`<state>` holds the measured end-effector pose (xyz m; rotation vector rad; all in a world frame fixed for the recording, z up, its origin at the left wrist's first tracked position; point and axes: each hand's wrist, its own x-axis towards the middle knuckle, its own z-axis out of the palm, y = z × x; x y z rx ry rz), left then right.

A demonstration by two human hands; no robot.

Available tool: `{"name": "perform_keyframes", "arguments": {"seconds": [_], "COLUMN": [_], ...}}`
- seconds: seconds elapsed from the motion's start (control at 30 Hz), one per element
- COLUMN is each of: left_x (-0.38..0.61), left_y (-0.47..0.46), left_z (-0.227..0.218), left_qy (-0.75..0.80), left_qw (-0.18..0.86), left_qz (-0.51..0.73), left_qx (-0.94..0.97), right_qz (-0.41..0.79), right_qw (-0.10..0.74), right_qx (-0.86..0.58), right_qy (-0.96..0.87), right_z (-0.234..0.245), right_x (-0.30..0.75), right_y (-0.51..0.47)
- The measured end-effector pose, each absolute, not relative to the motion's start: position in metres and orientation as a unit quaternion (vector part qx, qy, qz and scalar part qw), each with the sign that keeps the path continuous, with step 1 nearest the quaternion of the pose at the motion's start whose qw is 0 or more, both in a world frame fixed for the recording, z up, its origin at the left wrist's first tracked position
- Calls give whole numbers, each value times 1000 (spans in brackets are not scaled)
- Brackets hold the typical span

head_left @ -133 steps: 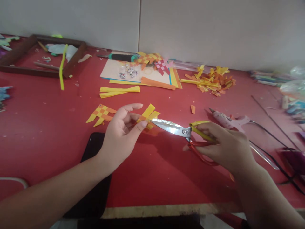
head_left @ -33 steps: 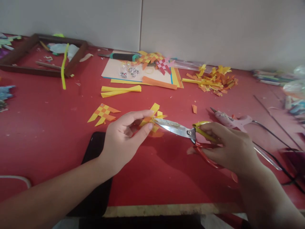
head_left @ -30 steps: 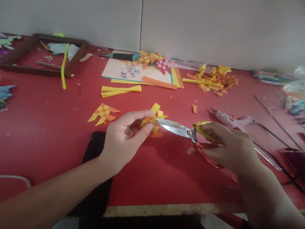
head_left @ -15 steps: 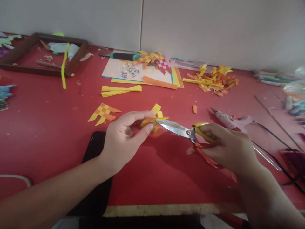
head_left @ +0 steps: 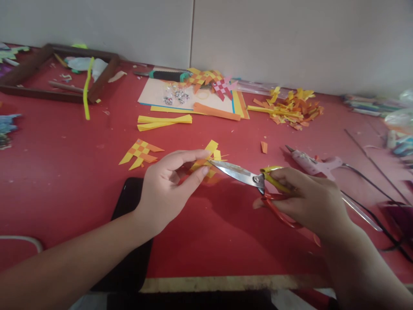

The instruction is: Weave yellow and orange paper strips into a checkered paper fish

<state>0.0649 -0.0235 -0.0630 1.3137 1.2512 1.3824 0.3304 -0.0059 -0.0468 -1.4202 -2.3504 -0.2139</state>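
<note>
Thumb and fingers of my left hand (head_left: 169, 185) pinch a yellow and orange woven paper piece (head_left: 212, 147), which is partly hidden behind the fingers. My right hand (head_left: 311, 200) is wrapped round a pair of scissors (head_left: 235, 172) with one yellow and one red handle. Their blades look closed together, the tips at the paper by my left fingertips. Thin slivers of paper stick out just above the blades. Left of my left hand lies a checkered paper fish (head_left: 140, 151) with an eye on it.
A black phone (head_left: 130, 258) lies under my left forearm. On the right are a pink glue gun (head_left: 311, 162) with its cord and a heap of paper scraps (head_left: 292, 110). Yellow strips (head_left: 164, 122), stacked sheets (head_left: 150, 94) and a brown frame (head_left: 38, 92) lie farther back.
The yellow strip end along the blades now shows only as thin slivers. Both hands and the scissors have hardly moved.
</note>
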Motion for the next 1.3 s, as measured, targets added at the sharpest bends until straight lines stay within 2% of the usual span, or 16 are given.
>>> {"name": "perform_keyframes", "arguments": {"seconds": [0.33, 0.53, 0.6, 0.73, 0.8, 1.0, 1.1, 1.17, 1.23, 1.3], "left_x": [65, 63, 62, 61, 61, 64, 65, 66, 67, 68], "left_y": [-21, -19, -18, -15, -15, -17, -19, -20, -20, -21], "left_z": [-65, -68, -69, -72, -72, -67, -65, -64, -64, -63], "left_qy": [493, 516, 522, 526, 525, 503, 472, 458, 438, 416], "left_qw": [473, 465, 461, 464, 469, 532, 558, 567, 576, 590], "left_qz": [558, 551, 547, 544, 543, 476, 429, 396, 363, 340], "left_qx": [471, 463, 465, 460, 457, 488, 530, 559, 586, 602], "right_qz": [-84, -48, -45, -33, -9, 52, 81, 158, 293, 398], "right_qw": [192, 183, 154, 40, 23, 79, 166, 252, 314, 338], "right_qx": [-503, -578, -615, -665, -652, -542, -556, -563, -541, -513], "right_qy": [-839, -794, -772, -745, -758, -835, -811, -771, -723, -681], "right_z": [-50, -54, -57, -59, -58, -51, -47, -45, -44, -46], "right_x": [336, 341, 344, 347, 347, 340, 328, 316, 302, 290], "right_y": [-7, -2, 1, 5, 5, -1, -8, -15, -22, -27]}}
